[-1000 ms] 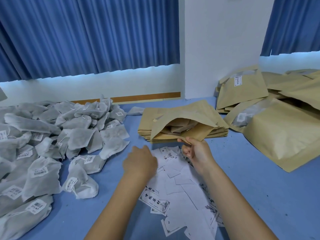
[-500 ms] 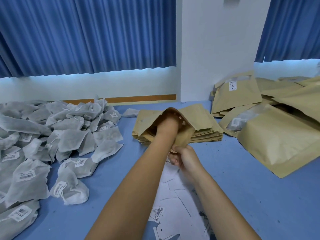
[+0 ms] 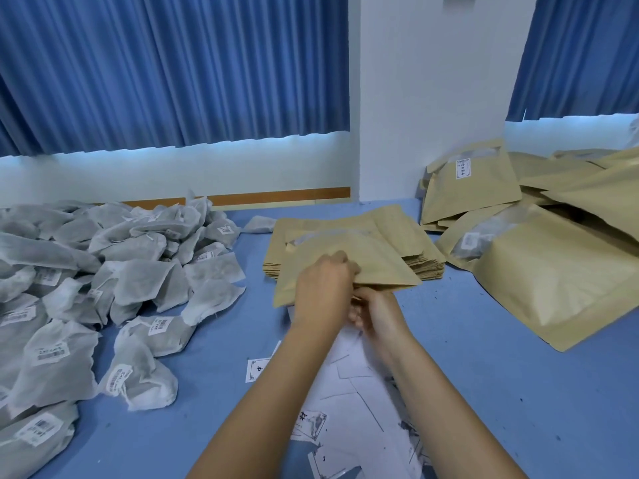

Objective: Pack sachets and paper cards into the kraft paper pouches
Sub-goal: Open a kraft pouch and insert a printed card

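Blue tabletop (image 3: 484, 340); two bare hands at its centre, both on one kraft pouch (image 3: 345, 267) lying tilted at the near edge of a flat stack of empty pouches (image 3: 397, 233).

Left hand (image 3: 323, 288): fingers curled over the pouch's near edge, gripping it from above.

Right hand (image 3: 378, 312): just below the left, pinching the pouch's lower lip; fingertips partly hidden by the left hand.

Pouch contents: cannot be seen from this angle.

Sachets (image 3: 114, 281): large loose heap of grey-white mesh bags with small printed labels, covering the left side of the tabletop, well apart from the hands.

Paper cards (image 3: 349, 409): white slips, some with black printing, scattered under and between the forearms at the near edge; one printed card (image 3: 257, 369) lies just left of the left forearm.

Filled pouches (image 3: 539, 271): bulging kraft bags piled at the right, several showing clear windows and white labels; one stands propped against the white wall (image 3: 425, 98).

Blue curtains (image 3: 166, 70) hang behind, on both sides of the wall.
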`<state>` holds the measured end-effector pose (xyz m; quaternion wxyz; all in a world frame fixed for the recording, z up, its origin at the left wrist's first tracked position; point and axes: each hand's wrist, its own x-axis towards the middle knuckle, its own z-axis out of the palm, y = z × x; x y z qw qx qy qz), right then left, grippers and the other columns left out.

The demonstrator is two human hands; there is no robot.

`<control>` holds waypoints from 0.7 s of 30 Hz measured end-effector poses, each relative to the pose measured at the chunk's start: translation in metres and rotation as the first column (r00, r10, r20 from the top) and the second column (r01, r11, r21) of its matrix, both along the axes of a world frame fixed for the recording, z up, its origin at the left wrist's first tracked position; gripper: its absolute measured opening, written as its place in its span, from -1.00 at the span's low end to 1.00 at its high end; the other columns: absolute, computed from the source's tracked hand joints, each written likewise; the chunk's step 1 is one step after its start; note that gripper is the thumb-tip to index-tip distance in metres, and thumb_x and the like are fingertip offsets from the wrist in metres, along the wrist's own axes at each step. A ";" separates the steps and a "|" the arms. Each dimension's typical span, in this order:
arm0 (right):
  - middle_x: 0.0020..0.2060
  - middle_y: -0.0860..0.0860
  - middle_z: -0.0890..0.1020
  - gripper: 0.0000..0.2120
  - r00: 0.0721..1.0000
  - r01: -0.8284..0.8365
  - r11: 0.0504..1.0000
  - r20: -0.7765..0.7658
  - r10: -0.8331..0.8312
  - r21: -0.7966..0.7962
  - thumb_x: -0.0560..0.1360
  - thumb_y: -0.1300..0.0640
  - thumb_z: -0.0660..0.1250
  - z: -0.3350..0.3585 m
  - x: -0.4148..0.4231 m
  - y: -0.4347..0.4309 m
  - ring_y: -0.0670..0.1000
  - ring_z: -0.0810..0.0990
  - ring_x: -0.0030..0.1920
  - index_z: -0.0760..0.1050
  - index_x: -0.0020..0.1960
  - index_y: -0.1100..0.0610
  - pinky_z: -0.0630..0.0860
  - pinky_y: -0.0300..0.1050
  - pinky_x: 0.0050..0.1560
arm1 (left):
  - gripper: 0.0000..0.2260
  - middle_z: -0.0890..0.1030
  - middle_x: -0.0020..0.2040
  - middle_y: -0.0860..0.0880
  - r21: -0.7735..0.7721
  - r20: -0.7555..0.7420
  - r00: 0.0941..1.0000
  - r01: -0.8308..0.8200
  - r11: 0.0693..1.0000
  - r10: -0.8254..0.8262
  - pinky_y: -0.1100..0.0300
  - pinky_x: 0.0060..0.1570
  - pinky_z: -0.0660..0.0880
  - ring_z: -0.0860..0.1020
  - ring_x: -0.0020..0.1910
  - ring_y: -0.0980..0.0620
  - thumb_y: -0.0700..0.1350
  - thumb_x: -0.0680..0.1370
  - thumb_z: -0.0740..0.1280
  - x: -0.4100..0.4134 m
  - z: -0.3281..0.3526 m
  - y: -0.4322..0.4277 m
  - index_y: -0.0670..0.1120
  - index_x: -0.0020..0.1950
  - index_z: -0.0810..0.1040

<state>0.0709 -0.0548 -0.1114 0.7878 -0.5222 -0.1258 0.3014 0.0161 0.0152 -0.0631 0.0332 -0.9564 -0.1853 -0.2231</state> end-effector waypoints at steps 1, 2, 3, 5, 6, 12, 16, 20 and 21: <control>-0.52 -0.03 0.45 -0.81 0.998 -0.054 0.998 -0.008 0.054 0.045 0.53 0.26 0.13 0.001 0.000 -0.001 -0.10 0.38 -0.54 0.43 -0.22 0.16 0.30 -0.27 -0.51 | -0.75 0.54 0.03 0.02 0.014 -0.002 1.000 -0.005 1.000 0.005 0.17 -0.21 0.46 0.52 0.00 0.01 -0.19 0.48 0.31 -0.003 -0.007 -0.003 0.00 0.14 0.58; -0.47 -0.01 0.48 -0.79 0.992 -0.122 0.989 -0.007 0.122 0.078 0.54 0.18 0.12 0.003 0.000 -0.004 -0.08 0.42 -0.50 0.45 -0.22 0.15 0.33 -0.24 -0.46 | -0.81 0.57 -0.11 0.02 0.023 0.035 0.999 -0.019 1.000 0.018 0.20 -0.36 0.44 0.55 -0.16 0.03 -0.19 0.38 0.41 -0.006 -0.013 -0.007 -0.02 -0.03 0.63; -0.44 0.00 0.51 -0.72 0.981 -0.195 0.976 0.002 0.196 0.102 0.55 0.08 0.10 0.006 -0.001 -0.006 -0.07 0.47 -0.45 0.49 -0.21 0.14 0.37 -0.22 -0.44 | -0.81 0.56 -0.25 0.02 -0.002 0.052 0.998 -0.019 1.000 0.019 0.23 -0.50 0.40 0.54 -0.32 0.05 -0.21 0.24 0.51 -0.008 -0.018 -0.010 -0.03 -0.19 0.64; -0.43 0.02 0.57 -0.55 0.964 -0.266 0.961 0.036 0.264 0.076 0.59 -0.06 0.06 0.006 -0.002 -0.008 -0.04 0.55 -0.39 0.59 -0.26 0.11 0.46 -0.22 -0.40 | -0.73 0.50 -0.40 0.01 0.001 0.133 0.991 -0.019 1.000 0.018 0.27 -0.57 0.33 0.48 -0.46 0.04 -0.26 0.06 0.57 -0.010 -0.027 -0.010 -0.05 -0.31 0.64; -0.40 0.04 0.60 -0.50 0.965 -0.259 0.965 0.046 0.257 0.046 0.61 -0.08 0.07 0.005 -0.002 -0.008 -0.02 0.58 -0.33 0.63 -0.32 0.06 0.50 -0.21 -0.35 | -0.71 0.50 -0.41 0.00 0.019 0.172 0.985 -0.020 1.000 0.017 0.26 -0.54 0.35 0.48 -0.46 0.02 -0.26 0.06 0.58 -0.010 -0.032 -0.008 -0.06 -0.29 0.65; -0.36 0.05 0.57 -0.58 0.991 -0.131 0.990 0.005 0.131 -0.043 0.63 -0.05 0.09 -0.001 0.000 -0.002 -0.01 0.49 -0.34 0.59 -0.17 0.14 0.35 -0.16 -0.31 | -0.74 0.56 -0.02 -0.06 -0.218 0.248 0.968 0.020 0.976 0.035 0.10 -0.10 0.40 0.48 -0.04 -0.09 -0.22 0.46 0.37 -0.013 -0.045 0.004 -0.09 0.14 0.62; -0.36 0.06 0.55 -0.70 0.995 -0.099 0.990 0.010 0.100 -0.105 0.64 0.08 0.10 -0.002 -0.004 0.004 -0.01 0.46 -0.41 0.51 -0.12 0.18 0.31 -0.19 -0.42 | -0.69 0.51 -0.04 -0.03 -0.186 0.245 0.963 -0.070 0.980 0.115 0.16 -0.16 0.26 0.44 -0.07 -0.06 -0.36 0.36 0.29 -0.004 -0.041 0.015 -0.07 0.02 0.54; -0.34 0.10 0.54 -0.77 0.993 -0.089 0.996 -0.083 0.087 -0.015 0.64 0.14 0.11 0.001 -0.011 0.011 0.00 0.48 -0.39 0.48 -0.02 0.23 0.42 -0.18 -0.37 | -0.74 0.52 -0.07 0.00 -0.199 0.233 0.957 -0.126 0.972 0.172 0.18 -0.26 0.22 0.44 -0.11 -0.02 -0.37 0.39 0.20 0.009 -0.031 0.026 -0.06 -0.06 0.48; -0.31 0.12 0.56 -0.77 0.993 -0.062 0.998 -0.100 0.063 0.018 0.64 0.14 0.11 0.001 -0.012 0.011 0.01 0.52 -0.37 0.49 0.00 0.24 0.47 -0.17 -0.33 | -0.75 0.51 -0.06 0.00 -0.195 0.194 0.966 -0.133 0.972 0.171 0.19 -0.27 0.23 0.45 -0.10 -0.02 -0.36 0.41 0.19 0.010 -0.030 0.027 -0.06 -0.05 0.47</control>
